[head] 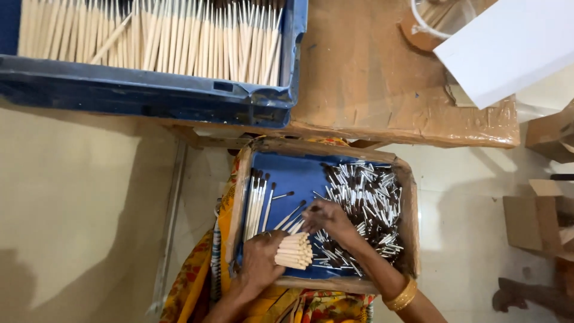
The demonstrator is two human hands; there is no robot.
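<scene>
My left hand (pixel 261 258) is closed around a bundle of pale wooden handles (pixel 294 250), their cut ends facing right, held over the near edge of the cardboard tray (pixel 410 197) on my lap. My right hand (pixel 327 219) reaches into the tray with fingers pinched narrow on a brush head at the left edge of the loose pile of metal-ferruled brush heads (pixel 365 203), which fills the tray's right half. On the tray's blue lining, to the left, a short row of finished brushes (pixel 257 203) lies side by side, bristles pointing far. Farther off, a blue crate (pixel 149 93) full of bare wooden sticks (pixel 149 36) sits beside a taped cardboard-covered counter (pixel 371 78).
</scene>
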